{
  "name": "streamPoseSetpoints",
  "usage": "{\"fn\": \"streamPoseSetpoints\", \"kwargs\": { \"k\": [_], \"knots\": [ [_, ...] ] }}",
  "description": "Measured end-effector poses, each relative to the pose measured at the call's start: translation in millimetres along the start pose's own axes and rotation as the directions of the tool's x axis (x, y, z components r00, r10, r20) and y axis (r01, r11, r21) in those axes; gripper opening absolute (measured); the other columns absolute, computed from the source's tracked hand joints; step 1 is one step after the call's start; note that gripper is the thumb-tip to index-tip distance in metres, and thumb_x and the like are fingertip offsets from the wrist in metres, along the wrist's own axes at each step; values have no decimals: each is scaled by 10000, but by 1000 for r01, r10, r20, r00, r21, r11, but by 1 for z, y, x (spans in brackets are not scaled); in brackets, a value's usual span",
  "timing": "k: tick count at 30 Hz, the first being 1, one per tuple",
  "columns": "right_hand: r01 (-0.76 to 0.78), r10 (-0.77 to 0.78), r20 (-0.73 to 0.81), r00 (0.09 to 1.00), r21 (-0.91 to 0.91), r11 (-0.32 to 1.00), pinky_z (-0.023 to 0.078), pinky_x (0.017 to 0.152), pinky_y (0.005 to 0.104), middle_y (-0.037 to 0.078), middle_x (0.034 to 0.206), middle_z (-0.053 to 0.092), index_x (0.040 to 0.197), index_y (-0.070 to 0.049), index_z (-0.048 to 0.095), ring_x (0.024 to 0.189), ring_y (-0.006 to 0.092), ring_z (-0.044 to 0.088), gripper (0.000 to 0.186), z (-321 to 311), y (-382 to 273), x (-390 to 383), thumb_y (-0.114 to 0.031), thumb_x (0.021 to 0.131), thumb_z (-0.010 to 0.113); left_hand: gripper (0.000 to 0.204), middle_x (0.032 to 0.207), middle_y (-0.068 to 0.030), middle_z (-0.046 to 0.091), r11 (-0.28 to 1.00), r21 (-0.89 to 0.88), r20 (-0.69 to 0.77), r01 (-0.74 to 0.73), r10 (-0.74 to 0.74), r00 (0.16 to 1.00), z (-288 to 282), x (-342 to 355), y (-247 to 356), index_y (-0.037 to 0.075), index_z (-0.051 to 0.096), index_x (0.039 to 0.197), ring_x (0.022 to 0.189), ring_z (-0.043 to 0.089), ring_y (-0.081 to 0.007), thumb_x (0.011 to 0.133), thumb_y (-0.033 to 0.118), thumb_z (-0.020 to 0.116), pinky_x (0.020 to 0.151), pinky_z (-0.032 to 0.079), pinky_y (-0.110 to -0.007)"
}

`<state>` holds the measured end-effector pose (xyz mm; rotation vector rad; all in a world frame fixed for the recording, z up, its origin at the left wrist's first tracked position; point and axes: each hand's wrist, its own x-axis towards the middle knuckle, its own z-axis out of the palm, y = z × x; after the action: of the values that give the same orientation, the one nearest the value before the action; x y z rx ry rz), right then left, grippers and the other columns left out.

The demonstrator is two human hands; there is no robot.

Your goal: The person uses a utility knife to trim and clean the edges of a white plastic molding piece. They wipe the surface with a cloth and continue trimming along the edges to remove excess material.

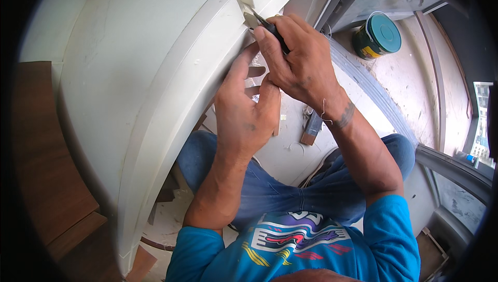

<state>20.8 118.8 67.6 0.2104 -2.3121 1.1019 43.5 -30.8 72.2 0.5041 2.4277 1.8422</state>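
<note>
The right hand grips a utility knife against the white panel's raised edge, the left hand pressing spread fingers just below, a green paint can well apart on the floor.

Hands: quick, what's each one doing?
Left hand: open, fingers pressed against the white panel.
Right hand: closed on a dark-handled scraper.
</note>
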Motion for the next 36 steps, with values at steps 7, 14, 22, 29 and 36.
{"fn": "streamPoseSetpoints", "kwargs": {
  "k": [7,14,22,29,36],
  "knots": [
    [-113,104,210,972,29,993,513,631,457,217,760,676,909,-5,733,658,408,635,301,-56,3,6,-299,958,688,599,1292,-224,679,997,-61,22,-46,47,999,1,6,1,-106,456,1501,1041,693,-238,976,100,659,757,619,-336],
    [-399,447,-5,894,441,804,497,649,299,55,821,658,1126,-18,744,685,140,600,428,-101,40,-24,-410,1043,595,881,1305,-252,645,966,-177,-25,-186,185,982,32,10,15,-131,93,1628,916,625,-136,1039,197,660,688,594,-260],
    [-240,713,125,690,969,62,530,663,274,96,877,727,1003,31,707,699,131,658,339,-26,19,-47,-308,1001,723,751,1386,-272,628,959,-188,25,-211,220,975,57,6,38,-151,253,1579,978,704,-216,1051,236,621,652,643,-301],
    [-387,509,358,783,921,-52,585,596,253,70,898,700,1169,13,695,677,114,698,396,-23,-1,-48,-362,1059,633,281,998,-149,740,757,538,-252,-371,564,786,-6,3,69,-68,696,1130,813,682,-152,1069,197,628,636,567,-269],
    [-389,512,308,802,919,57,541,640,284,69,936,689,1200,16,655,724,109,642,331,17,-42,-39,-267,1076,536,527,1185,-88,696,76,914,307,-398,511,803,-17,66,110,62,676,1303,1144,619,-285,821,176,855,975,517,-416]
  ]
}}
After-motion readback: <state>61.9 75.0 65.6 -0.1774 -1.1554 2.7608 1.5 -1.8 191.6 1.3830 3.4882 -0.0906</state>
